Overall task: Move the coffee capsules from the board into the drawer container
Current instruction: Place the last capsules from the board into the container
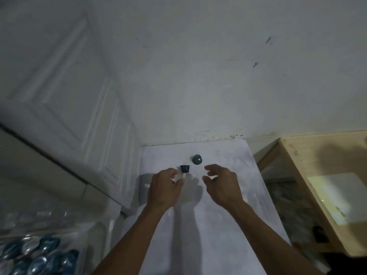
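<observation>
Two dark coffee capsules stand on the white board (228,195): a black capsule (184,168) at the left and a blue-green capsule (197,159) just beyond it. My left hand (164,187) hovers right beside the black capsule, fingers curled and apart, holding nothing. My right hand (222,183) is open to the right of the capsules, thumb and fingers spread. The clear drawer container (49,235) sits at the bottom left, with several shiny blue capsules (39,257) in it.
A white panelled door (69,96) stands to the left and a white wall behind the board. A light wooden table (327,195) stands at the right, with a dark gap between it and the board.
</observation>
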